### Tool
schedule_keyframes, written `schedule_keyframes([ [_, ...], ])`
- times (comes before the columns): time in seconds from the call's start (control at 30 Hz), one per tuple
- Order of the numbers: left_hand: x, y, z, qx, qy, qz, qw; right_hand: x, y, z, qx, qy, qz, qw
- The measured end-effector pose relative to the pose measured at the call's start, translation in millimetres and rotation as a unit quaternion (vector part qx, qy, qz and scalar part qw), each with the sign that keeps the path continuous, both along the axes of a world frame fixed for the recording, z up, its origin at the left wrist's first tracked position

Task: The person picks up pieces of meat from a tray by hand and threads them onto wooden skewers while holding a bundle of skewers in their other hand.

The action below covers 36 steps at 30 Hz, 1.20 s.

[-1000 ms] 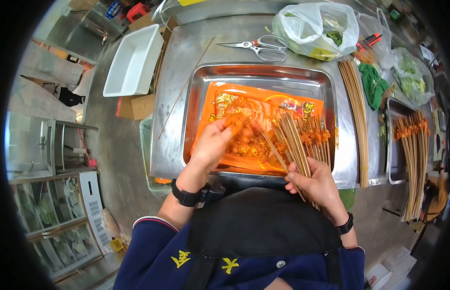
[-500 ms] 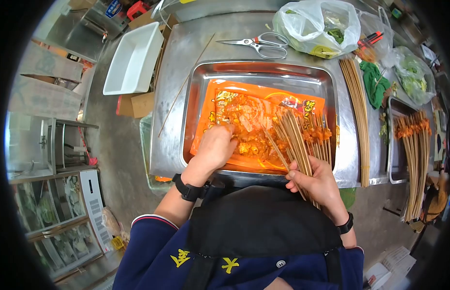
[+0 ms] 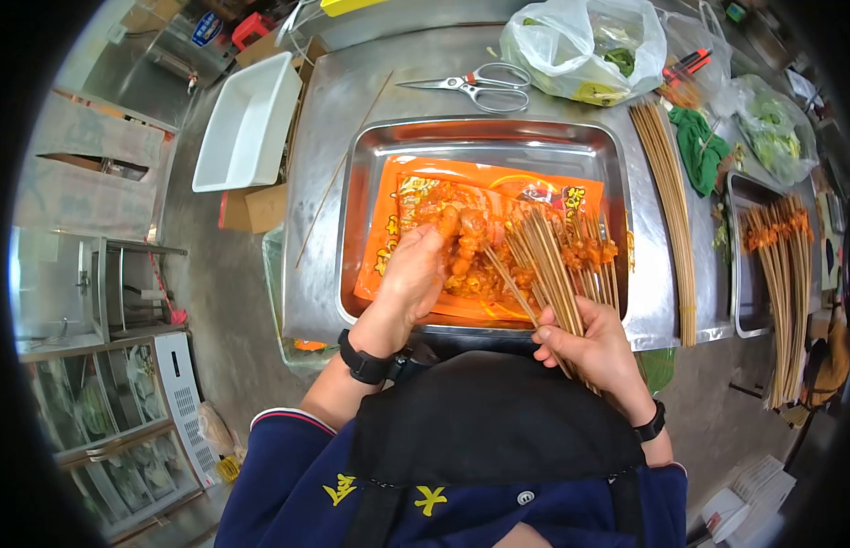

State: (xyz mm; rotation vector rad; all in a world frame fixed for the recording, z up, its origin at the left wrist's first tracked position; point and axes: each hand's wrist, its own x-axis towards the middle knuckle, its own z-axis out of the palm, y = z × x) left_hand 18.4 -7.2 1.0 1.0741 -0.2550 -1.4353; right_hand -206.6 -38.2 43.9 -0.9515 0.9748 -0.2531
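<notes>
My left hand point(image 3: 416, 269) is over the left part of the steel tray point(image 3: 349, 183), its fingers closed on a piece of red-sauced meat point(image 3: 450, 222). Below it, marinated meat point(image 3: 480, 269) lies on an orange printed packet point(image 3: 385, 215) inside the tray. At the tray's front right, my right hand point(image 3: 585, 342) grips a bundle of wooden skewers point(image 3: 551, 274). One skewer point(image 3: 512, 285) angles out from the bundle toward the meat. Beside the bundle, skewers with meat on their far ends point(image 3: 591, 253) rest in the tray's right part.
Scissors point(image 3: 475, 85) and a plastic bag of greens point(image 3: 585, 50) lie behind the tray. To the right are bare skewers point(image 3: 667, 219), a green cloth point(image 3: 699, 151) and a second tray point(image 3: 740, 292) with loaded skewers point(image 3: 779, 283). A white bin point(image 3: 247, 123) stands left.
My left hand has lifted slightly from the meat pile and turned, and a sauced piece now shows at its fingertips. My right hand still holds the skewers. The view has shifted slightly.
</notes>
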Motion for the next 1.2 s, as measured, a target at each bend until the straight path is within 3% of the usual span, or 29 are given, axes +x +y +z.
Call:
schedule_keyframes([
  [0.33, -1.5, -1.2, 0.8, -0.094, 0.046, -0.029, 0.994, -3.8, -0.4, -1.9, -0.008, 0.001, 0.008, 1.0],
  [0.77, -10.7, -1.6, 1.5, -0.059, 0.003, -0.011, 0.998, -4.4, -1.1, -4.6, -0.02, -0.002, 0.018, 1.0],
  [1.2, -18.4, -1.3, 3.5, -0.024, 0.065, -0.026, 0.997, -7.5, -1.4, -9.2, -0.008, -0.028, 0.004, 1.0],
])
